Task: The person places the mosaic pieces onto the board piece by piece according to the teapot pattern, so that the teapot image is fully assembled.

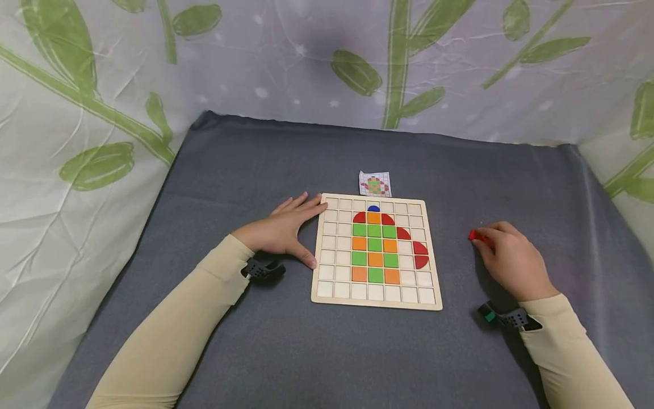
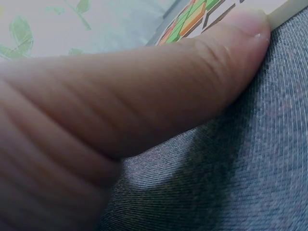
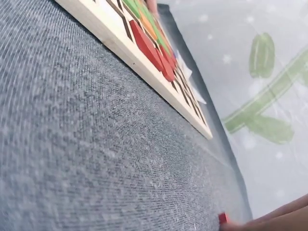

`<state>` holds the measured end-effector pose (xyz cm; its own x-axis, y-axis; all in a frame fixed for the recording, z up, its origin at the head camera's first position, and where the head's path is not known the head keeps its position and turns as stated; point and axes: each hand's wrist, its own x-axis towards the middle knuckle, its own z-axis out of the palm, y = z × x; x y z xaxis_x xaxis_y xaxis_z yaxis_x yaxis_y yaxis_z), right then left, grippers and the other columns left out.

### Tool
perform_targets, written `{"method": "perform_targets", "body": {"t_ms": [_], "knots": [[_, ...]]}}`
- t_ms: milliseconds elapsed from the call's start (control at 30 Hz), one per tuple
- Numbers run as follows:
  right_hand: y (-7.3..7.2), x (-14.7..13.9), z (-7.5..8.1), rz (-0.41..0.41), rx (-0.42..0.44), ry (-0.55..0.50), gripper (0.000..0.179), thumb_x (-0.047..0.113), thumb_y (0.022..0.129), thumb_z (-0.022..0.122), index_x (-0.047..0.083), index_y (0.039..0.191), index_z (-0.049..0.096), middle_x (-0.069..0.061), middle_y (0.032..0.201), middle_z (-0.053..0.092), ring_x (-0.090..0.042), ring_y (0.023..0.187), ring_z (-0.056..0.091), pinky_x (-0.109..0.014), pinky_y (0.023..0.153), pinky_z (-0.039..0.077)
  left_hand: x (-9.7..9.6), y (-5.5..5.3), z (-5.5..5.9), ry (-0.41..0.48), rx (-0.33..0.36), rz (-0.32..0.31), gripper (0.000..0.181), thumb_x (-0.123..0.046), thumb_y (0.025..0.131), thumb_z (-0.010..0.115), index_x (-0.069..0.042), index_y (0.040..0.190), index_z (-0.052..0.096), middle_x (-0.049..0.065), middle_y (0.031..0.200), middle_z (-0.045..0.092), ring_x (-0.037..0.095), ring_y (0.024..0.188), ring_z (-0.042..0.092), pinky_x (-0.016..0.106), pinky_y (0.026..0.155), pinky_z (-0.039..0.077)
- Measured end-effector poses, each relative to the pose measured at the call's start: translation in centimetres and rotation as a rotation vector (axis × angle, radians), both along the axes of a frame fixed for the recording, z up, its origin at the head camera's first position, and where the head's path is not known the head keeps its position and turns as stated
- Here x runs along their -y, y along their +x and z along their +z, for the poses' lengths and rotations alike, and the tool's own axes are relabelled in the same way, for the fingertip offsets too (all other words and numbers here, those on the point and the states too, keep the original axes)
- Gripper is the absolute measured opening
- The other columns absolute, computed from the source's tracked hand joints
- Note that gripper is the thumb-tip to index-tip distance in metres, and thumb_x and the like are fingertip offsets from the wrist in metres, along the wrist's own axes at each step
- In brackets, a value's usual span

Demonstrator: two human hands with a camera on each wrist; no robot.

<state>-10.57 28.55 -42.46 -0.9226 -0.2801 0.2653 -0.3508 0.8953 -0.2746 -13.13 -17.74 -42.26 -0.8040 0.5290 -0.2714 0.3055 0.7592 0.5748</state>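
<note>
A wooden grid board (image 1: 375, 305) lies flat on the grey cloth. Green and orange square tiles (image 1: 374, 245) fill its middle cells, with red rounded tiles (image 1: 420, 262) around them and a blue rounded tile (image 1: 373, 208) on top. My left hand (image 1: 281, 230) is spread at the board's left side, fingertips at the upper left corner and thumb (image 2: 159, 91) against the edge. Off to the right of the board, my right hand (image 1: 516, 264) pinches a small red piece (image 1: 474, 234). Most of that piece is hidden by the fingers, though its end (image 3: 223, 218) shows in the right wrist view.
Just behind the board lies a small printed card (image 1: 375, 184) with a coloured grid picture. Grey cloth (image 1: 276, 153) covers the table. A pale curtain with green leaves (image 1: 306, 74) hangs along the back and sides. Each wrist wears a dark strap (image 1: 263, 268).
</note>
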Motion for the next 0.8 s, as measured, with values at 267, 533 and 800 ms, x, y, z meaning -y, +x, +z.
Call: {"method": "perform_targets", "body": {"t_ms": [267,533,800], "knots": [[-0.2,0.4,-0.2,0.068,0.034,0.006,0.016,0.010,0.094,0.080,-0.001,0.106,0.077,-0.017,0.101,0.067,-0.031,0.084,0.066,-0.054,0.070,0.054,0.2,0.0,-0.2,0.002,-0.007,0.000,0.135,-0.058,0.065,0.097,-0.020,0.170,0.020,0.000,0.178,0.004,0.025,0.163,-0.010,0.049,0.131,-0.007],[0.0,1.4,-0.2,0.178,-0.001,0.047,0.018,0.010,0.092,0.081,0.002,0.105,0.071,-0.011,0.100,0.064,-0.026,0.084,0.065,-0.051,0.069,0.057,0.2,0.0,-0.3,0.002,-0.011,0.000,0.135,-0.058,0.065,0.096,-0.020,0.170,0.020,0.000,0.178,0.004,0.025,0.163,-0.010,0.049,0.131,-0.007],[1.2,3.1,0.4,0.276,0.017,0.021,0.025,0.010,0.089,0.085,0.005,0.109,0.072,-0.006,0.106,0.066,-0.019,0.086,0.065,-0.045,0.070,0.061,0.1,-0.1,-0.2,-0.002,-0.004,-0.003,0.135,-0.059,0.066,0.096,-0.022,0.171,0.018,-0.002,0.177,0.003,0.024,0.163,-0.011,0.048,0.131,-0.007]]}}
